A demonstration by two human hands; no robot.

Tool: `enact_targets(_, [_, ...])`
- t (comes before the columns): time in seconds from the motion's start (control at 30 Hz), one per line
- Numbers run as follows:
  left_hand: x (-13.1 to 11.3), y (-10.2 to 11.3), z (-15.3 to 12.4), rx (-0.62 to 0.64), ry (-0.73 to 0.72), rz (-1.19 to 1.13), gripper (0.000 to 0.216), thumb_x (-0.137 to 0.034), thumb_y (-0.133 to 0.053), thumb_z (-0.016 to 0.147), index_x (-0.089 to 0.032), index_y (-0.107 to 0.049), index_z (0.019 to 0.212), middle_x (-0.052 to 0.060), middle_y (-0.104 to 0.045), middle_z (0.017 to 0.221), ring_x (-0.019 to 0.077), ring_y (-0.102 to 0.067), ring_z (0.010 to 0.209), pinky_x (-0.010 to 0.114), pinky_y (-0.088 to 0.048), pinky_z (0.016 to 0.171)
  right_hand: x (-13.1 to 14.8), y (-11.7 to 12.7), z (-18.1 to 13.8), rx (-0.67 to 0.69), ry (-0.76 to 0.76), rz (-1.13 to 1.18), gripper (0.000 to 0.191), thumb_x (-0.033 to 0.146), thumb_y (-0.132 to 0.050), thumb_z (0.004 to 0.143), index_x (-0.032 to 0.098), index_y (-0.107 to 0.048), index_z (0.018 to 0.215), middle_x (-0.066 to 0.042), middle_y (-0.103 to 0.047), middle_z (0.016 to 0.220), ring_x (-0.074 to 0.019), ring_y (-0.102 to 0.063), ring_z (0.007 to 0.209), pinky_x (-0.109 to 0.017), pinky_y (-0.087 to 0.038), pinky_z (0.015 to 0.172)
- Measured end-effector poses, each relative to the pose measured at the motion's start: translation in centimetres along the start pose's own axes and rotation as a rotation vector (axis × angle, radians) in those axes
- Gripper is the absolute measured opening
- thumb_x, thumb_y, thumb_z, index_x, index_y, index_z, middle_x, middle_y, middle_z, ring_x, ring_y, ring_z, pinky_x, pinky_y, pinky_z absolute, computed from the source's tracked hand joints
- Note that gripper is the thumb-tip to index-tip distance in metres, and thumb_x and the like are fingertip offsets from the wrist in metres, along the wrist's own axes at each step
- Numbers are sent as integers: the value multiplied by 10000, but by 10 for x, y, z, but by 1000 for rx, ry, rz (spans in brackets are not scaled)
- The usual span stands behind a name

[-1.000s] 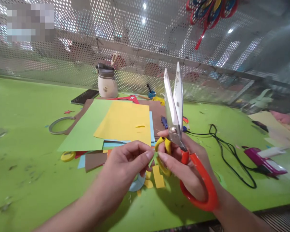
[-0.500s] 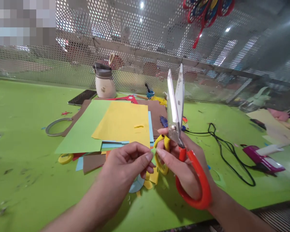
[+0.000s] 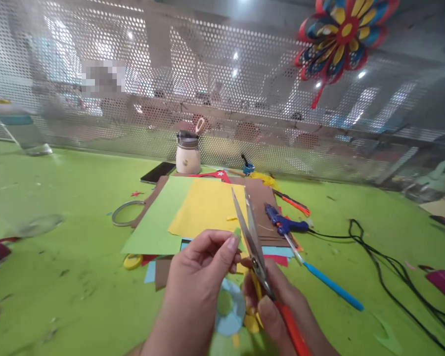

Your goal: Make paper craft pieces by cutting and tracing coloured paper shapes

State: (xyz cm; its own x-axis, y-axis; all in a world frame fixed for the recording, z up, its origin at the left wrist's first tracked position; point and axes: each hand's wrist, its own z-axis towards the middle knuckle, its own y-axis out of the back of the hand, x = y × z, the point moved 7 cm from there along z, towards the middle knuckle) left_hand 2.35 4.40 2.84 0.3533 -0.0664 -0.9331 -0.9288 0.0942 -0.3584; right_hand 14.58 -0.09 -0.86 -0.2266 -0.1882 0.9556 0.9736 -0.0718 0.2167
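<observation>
My left hand (image 3: 200,272) pinches a small piece of green paper (image 3: 238,233) between thumb and fingertips. The scissors (image 3: 258,257), one handle red and the other yellow, are gripped in my right hand (image 3: 287,291). Their blades point away from me, a little apart, just right of the green piece. Below the hands lies a light blue paper ring (image 3: 238,304) with yellow bits around it, partly covered by my left hand. Behind the hands, a yellow sheet (image 3: 203,202) overlaps a green sheet (image 3: 152,222) on a stack of coloured paper.
Right of the stack lie a blue glue gun (image 3: 282,222) with a black cord, a blue-handled tool (image 3: 333,284) and an orange cutter (image 3: 292,201). A tape ring (image 3: 114,216), a phone (image 3: 157,172) and a cream bottle (image 3: 188,157) are left and behind. A perforated screen (image 3: 222,104) closes the back.
The scissors have swung from upright to pointing forward, blades beside the green piece. My right hand's hold has shifted on the handles. The view has moved, showing more of the glue gun.
</observation>
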Motion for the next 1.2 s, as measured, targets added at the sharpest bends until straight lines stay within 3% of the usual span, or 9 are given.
enact_targets(0.2, [-1, -2, -1, 4, -1, -49, 74, -206, -747, 741, -152, -698, 753, -17, -663, 634, 87, -556, 576, 173, -447, 537, 4, -1, -1, 34, 64, -114, 563, 729, -391, 847, 239, -559, 1067, -11, -557, 782, -152, -539, 620, -264, -446, 569])
enact_targets(0.73, [3, -1, -1, -10, 47, -121, 117, -237, -757, 733, -151, -679, 737, -1, -648, 650, 104, -569, 614, 205, -478, 609, 8, -3, -1, 43, 97, -118, 580, 713, -409, 853, 235, -571, 1139, 2, -557, 748, -138, -535, 573, -242, -447, 532])
enact_targets(1.2, [4, -4, -4, -4, 82, -96, 125, -242, -729, 761, -153, -647, 730, -6, -631, 637, 103, -549, 611, 200, -462, 597, 6, -6, -3, -5, 39, -140, 660, 763, -328, 834, 207, -577, 1087, -8, -531, 714, -145, -484, 557, -259, -405, 506])
